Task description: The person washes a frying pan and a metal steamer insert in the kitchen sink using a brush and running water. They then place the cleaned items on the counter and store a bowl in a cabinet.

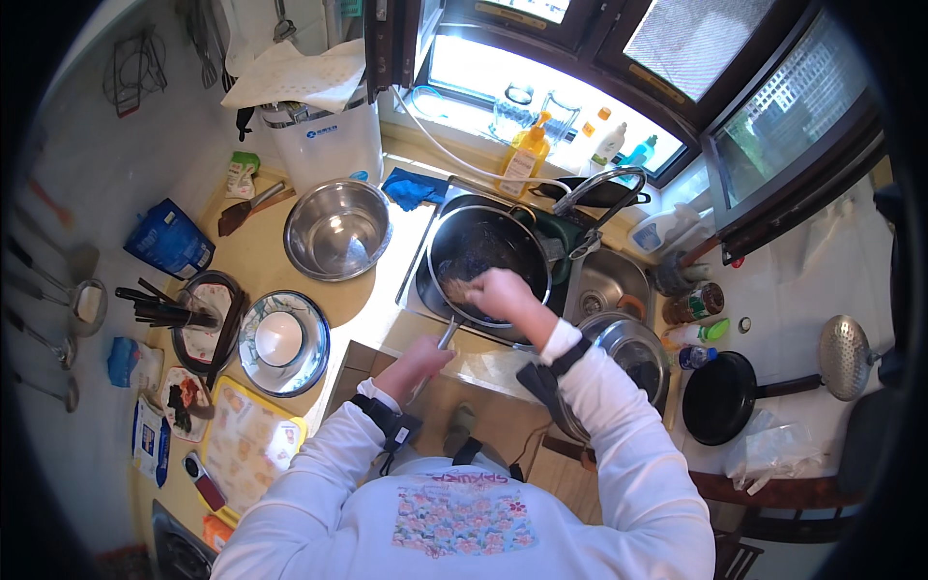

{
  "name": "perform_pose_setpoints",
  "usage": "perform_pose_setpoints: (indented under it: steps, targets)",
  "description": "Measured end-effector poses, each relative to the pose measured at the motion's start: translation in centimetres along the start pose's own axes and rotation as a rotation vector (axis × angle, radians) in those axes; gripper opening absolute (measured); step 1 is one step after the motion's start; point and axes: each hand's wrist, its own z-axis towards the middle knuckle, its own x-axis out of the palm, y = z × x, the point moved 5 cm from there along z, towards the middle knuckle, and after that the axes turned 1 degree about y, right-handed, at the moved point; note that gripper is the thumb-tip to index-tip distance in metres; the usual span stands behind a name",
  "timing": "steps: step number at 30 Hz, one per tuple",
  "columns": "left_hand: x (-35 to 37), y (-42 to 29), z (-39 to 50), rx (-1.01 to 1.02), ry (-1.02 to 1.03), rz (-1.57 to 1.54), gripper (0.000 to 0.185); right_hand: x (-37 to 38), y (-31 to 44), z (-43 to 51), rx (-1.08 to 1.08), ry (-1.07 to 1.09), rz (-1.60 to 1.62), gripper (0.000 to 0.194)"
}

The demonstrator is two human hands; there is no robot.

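A dark pan with a shiny metal rim (544, 250) stands in the left part of the sink area. My left hand (428, 361) is closed around the pan's metal handle (449, 332) at the near side. Over the inside of the pan, my right hand (500, 293) holds a tan scrubber (457, 290), partly covered by the fingers, low at the near left wall. The pan's inside looks dark and wet. The curved metal faucet (605, 206) is just right of the pan.
A steel basin (338, 230) stands left of the pan, near a blue cloth (409, 190). Right lie the small sink basin (609, 279) and a glass lid (634, 355). A yellow pump bottle (525, 156) stands behind. Bowl (278, 338) and plates are at left; a black frying pan (718, 399) at right.
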Motion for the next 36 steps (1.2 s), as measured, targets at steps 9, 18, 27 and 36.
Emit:
perform_pose_setpoints:
  steps: [9, 18, 27, 36]
  targets:
    - [-2.0, 1.1, -0.9, -0.008, -0.038, 0.081, 0.026, -7.3, -10.1, 8.8, 0.172, -0.364, -0.074, 0.033]
    - [-2.9, -1.5, -0.9, -0.006, -0.125, 0.052, 0.025, -1.4, -13.9, -2.3, 0.357, -0.116, -0.327, 0.029]
    - [-2.5, -0.2, 1.4, 0.111, -0.244, 0.163, 0.027, 4.5, -6.0, -4.7, 0.277, -0.127, 0.403, 0.035]
    - [-3.1, 1.6, 1.8, 0.070, -0.128, 0.021, 0.029, -4.1, -11.4, -1.8, 0.360, -0.079, -0.304, 0.029]
